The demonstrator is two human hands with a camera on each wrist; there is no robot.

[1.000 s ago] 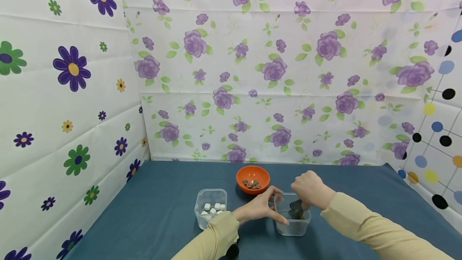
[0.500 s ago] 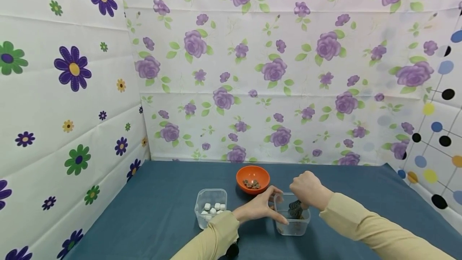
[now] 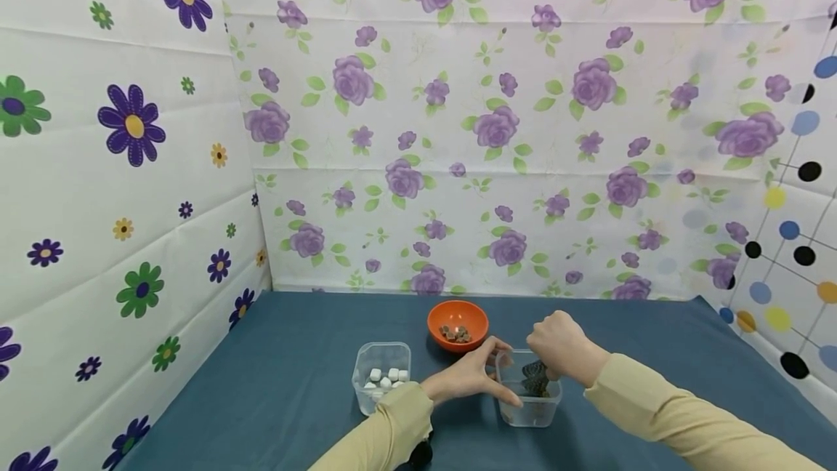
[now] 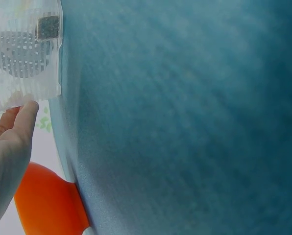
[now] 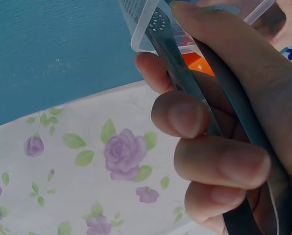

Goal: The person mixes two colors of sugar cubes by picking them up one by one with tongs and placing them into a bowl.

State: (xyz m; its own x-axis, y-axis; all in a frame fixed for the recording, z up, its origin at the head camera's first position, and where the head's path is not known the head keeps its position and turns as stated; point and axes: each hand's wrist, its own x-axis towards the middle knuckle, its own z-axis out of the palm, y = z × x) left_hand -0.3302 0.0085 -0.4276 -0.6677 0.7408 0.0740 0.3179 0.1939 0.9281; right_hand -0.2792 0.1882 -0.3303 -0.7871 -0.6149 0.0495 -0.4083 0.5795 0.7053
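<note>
My right hand (image 3: pixel 564 344) grips a pair of dark metal tongs (image 5: pixel 178 63), fingers and thumb curled round both arms. The perforated tong heads (image 3: pixel 535 378) reach down inside a clear plastic container (image 3: pixel 531 413). My left hand (image 3: pixel 466 376) holds that container at its left side, thumb along the front wall and fingers at the back. Through the wall in the left wrist view, a holed tong head (image 4: pixel 21 56) shows beside a dark brown cube (image 4: pixel 48 28). Whether the tongs pinch anything is hidden.
An orange bowl (image 3: pixel 458 347) with several small brown pieces (image 3: pixel 455 335) stands behind my left hand. Left of that hand is another clear container (image 3: pixel 383 344) with several white cubes (image 3: pixel 386 383). Blue cloth (image 3: pixel 294 376) covers the table; patterned sheets hang around it.
The right hand and tongs shift only very slightly inside the container. My left hand, the bowl and both containers stay in place.
</note>
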